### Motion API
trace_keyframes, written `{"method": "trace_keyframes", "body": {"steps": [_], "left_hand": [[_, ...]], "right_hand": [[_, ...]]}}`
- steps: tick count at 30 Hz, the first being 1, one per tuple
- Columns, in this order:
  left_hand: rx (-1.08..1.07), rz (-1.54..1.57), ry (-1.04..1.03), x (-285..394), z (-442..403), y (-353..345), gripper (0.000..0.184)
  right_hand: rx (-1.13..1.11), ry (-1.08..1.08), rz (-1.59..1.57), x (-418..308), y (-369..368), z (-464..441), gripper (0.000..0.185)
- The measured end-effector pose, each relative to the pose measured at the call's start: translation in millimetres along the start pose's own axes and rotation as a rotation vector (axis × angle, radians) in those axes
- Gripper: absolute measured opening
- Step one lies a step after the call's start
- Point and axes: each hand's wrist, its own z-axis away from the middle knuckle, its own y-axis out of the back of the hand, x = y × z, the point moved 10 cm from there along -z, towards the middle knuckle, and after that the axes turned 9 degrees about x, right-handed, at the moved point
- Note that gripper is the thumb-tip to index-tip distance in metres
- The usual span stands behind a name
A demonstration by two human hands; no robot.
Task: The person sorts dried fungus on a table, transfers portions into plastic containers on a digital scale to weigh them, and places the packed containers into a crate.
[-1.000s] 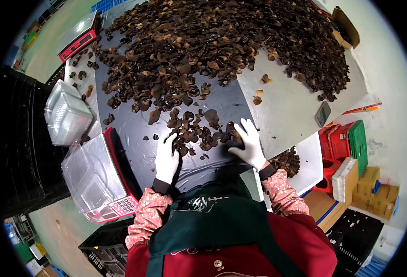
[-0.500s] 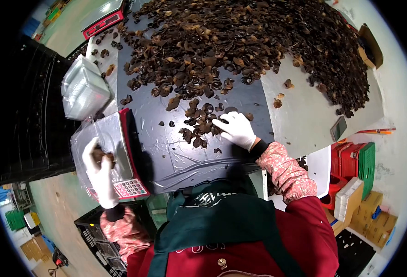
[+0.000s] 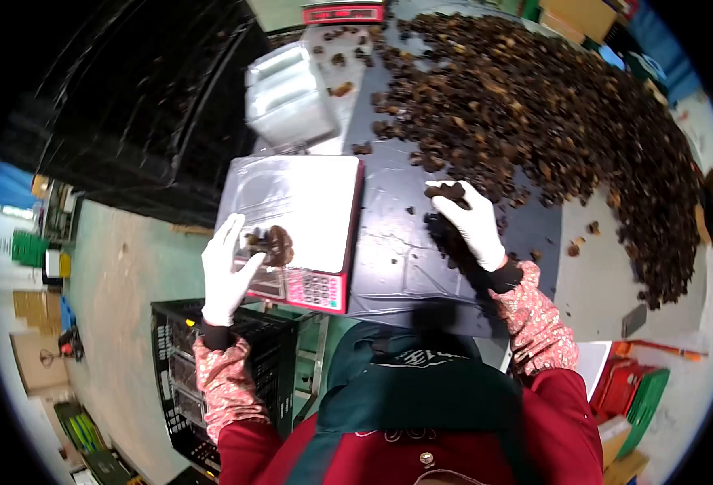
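Note:
My left hand [image 3: 229, 275], in a white glove, is at the near left side of the red-edged scale [image 3: 316, 206]. Its fingers and thumb are apart, beside a few brown wood ear mushrooms [image 3: 276, 246] on the scale. Clear, shiny plastic [image 3: 255, 182] shows on the scale's plate; its outline is hard to make out. Over the dark tabletop, my gloved right hand [image 3: 474, 222] pinches a dark wood ear piece [image 3: 447, 191] between thumb and fingers. More dark pieces below that hand merge with its shadow.
A large heap of wood ear mushrooms [image 3: 526, 105] covers the table's far right. Stacked clear plastic boxes [image 3: 292, 101] stand beyond the scale, with a second scale [image 3: 343, 14] farther back. Black crates [image 3: 162, 97] rise at left; another crate [image 3: 183, 380] is below. A phone-like object [image 3: 634, 321] lies at right.
The view has shifted left, so the scale appears nearer the middle. My right hand has lifted a dark piece from the small group on the table. My left hand's fingers have spread from the mushrooms.

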Motion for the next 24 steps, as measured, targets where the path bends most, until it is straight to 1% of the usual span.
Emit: {"method": "trace_keyframes", "body": {"steps": [1, 3, 5, 7, 8, 10, 11, 13, 15, 16, 17, 18, 19, 21, 23, 24], "left_hand": [[0.008, 0.028, -0.017, -13, 9, 0, 0.082], [0.050, -0.022, 0.016, -25, 24, -3, 0.087], [0.013, 0.063, 0.084, -37, 33, -18, 0.099], [0.026, 0.186, 0.123, -39, 34, -26, 0.104], [0.033, 0.245, 0.174, -38, 32, -26, 0.106], [0.036, 0.424, 0.305, -53, 38, -34, 0.109], [0.058, 0.433, 0.301, -32, 26, -22, 0.109], [0.140, 0.334, 0.206, -35, 33, -22, 0.112], [0.046, 0.180, 0.153, -40, 35, -30, 0.111], [0.031, 0.140, 0.134, -34, 35, -30, 0.102], [0.015, 0.090, 0.128, -33, 35, -32, 0.101], [0.019, 0.046, 0.108, -30, 33, -31, 0.099], [0.023, -0.003, 0.089, -26, 31, -29, 0.098], [0.177, -0.114, 0.016, -12, 28, -15, 0.092], [0.328, -0.058, 0.075, 9, 28, -4, 0.075], [0.404, 0.091, 0.033, 34, 25, -2, 0.058]], "right_hand": [[-0.071, -0.014, -0.009, -20, -35, -2, 0.022], [-0.191, -0.199, -0.190, -37, -107, 1, 0.025], [-0.339, -0.293, -0.349, -47, -178, 5, 0.031], [-0.471, -0.201, -0.387, -60, -239, 8, 0.026], [-0.421, -0.057, -0.429, -30, -274, 7, 0.028], [-0.355, 0.363, -0.103, -26, -298, 17, 0.033], [-0.342, 0.616, 0.277, -52, -300, 28, 0.035], [-0.399, 0.667, 0.787, -45, -309, 44, 0.045], [-0.470, 0.688, 0.778, -53, -306, 54, 0.056], [-0.497, 0.672, 0.755, -59, -299, 52, 0.061], [-0.525, 0.661, 0.728, -62, -294, 53, 0.065], [-0.494, 0.657, 0.576, -66, -282, 50, 0.063], [-0.411, 0.686, 0.409, -78, -255, 47, 0.060], [-0.277, 0.706, 0.304, -78, -194, 39, 0.057], [-0.151, 0.572, 0.542, -57, -108, 36, 0.055], [-0.050, 0.573, 0.630, -40, -58, 42, 0.058]]}}
